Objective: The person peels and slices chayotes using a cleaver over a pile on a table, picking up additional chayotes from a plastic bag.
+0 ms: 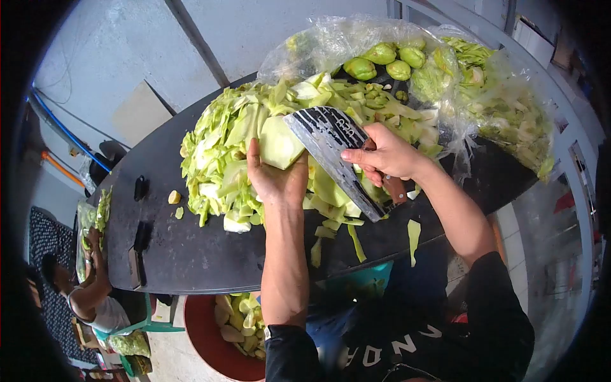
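My left hand [278,184] is closed round a pale green, flat-cut piece of chayote [281,145], palm up. A broad cleaver [324,149] with a brown wooden handle is gripped in my right hand [393,153]. Its dark, scuffed blade slants across the view, with the upper corner close to or touching the chayote piece; I cannot tell which. Under and behind both hands lies a large heap of sliced chayote [219,143] on the dark oval table [191,254]. A few thin slices lie near the table's front edge.
Whole chayotes [361,69] sit at the back beside clear plastic bags [509,114] of cut pieces. A second knife [135,264] lies on the table's left. Below stands a red tub [194,331] with chayote pieces. Another person [95,302] sits at the far left.
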